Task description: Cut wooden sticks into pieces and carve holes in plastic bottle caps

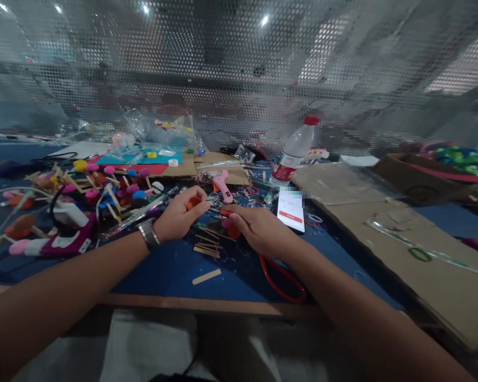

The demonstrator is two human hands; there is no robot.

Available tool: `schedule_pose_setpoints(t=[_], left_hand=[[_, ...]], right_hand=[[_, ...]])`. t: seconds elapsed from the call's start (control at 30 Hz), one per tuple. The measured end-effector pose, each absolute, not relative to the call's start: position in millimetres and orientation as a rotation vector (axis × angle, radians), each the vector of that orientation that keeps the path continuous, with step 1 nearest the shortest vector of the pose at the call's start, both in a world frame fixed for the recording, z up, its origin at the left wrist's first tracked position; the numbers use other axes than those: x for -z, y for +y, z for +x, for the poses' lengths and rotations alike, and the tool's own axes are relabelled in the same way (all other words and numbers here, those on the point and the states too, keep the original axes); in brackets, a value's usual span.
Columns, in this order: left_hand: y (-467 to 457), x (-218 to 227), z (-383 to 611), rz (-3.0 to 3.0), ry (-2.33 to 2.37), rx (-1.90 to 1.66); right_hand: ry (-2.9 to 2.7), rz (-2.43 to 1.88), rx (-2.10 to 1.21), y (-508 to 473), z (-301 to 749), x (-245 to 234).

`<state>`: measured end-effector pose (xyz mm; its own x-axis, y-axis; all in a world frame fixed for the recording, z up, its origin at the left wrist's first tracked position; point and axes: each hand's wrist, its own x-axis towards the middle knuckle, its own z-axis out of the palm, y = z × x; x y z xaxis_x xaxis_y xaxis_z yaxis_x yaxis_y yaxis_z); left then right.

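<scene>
My left hand (185, 213), at the middle of the table, has its fingers closed round an orange bottle cap (194, 202). From the right, my right hand (258, 228) grips red-handled scissors (225, 213), whose dark metal tip points at the cap. Most of the scissors is hidden in the hand; a red handle loop (283, 286) shows below the wrist. Under my right fingers lies another orange round piece (233, 232). Several wooden sticks (207, 248) lie just below the hands, and one flat craft stick (206, 277) sits nearer the table edge.
Behind the hands lies a pink glue gun (222, 185). A bottle (293, 151) and a lit phone (290, 209) stand and lie to the right, beside cardboard (386, 239). At left are stick-and-ball pieces (115, 196) and a purple-and-white device (69, 236). Perforated metal (223, 69) rises behind.
</scene>
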<state>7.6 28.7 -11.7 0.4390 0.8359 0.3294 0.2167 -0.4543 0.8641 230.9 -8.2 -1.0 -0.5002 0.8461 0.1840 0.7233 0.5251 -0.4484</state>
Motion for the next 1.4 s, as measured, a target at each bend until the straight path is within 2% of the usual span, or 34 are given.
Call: schedule_pose_setpoints(t=[0.57,0.83,1.07,1.4], left_hand=[[21,7,5,1.870,0.884,-1.089],[17,7,6,1.737,0.859,-1.052],[20,6,8,1.500,0.866,-1.026],[23,4,8,1.303,0.859,-1.042]], right_hand=[[-2.370,-1.251,-0.425,-7,233,-3],[-2.345,-1.652,-0.208,65,227,-15],[-2.468,-1.732,-0.043,92,204,-5],[-2.369,-1.948,0.366,112,249,-48]])
